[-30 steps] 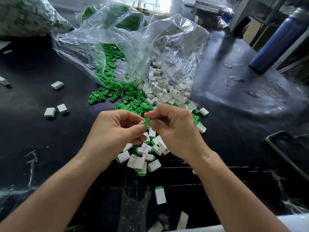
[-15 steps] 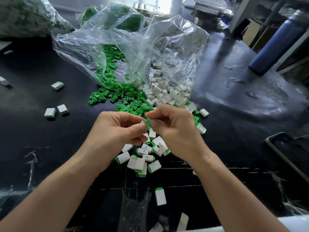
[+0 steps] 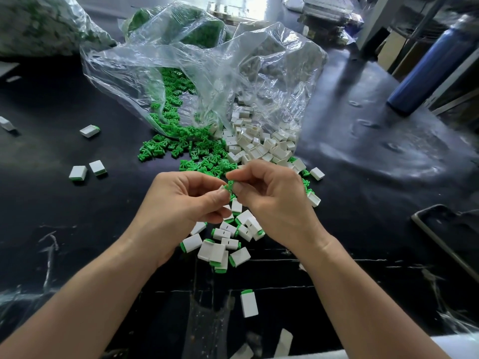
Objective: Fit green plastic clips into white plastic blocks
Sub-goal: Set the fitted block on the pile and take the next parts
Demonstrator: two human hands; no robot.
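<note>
Readable text, labels, brands, numbers: none that I can make out on anything before me; no entry to record.

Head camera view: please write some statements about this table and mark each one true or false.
1. The right hand pinches a green clip. True.
2. The left hand hangs open and empty. False: its curled fingers hold a white block against the clip.
3. Loose green clips spill from a clear plastic bag. True.
4. The blue bottle stands at the far left. False: it stands at the far right.
</note>
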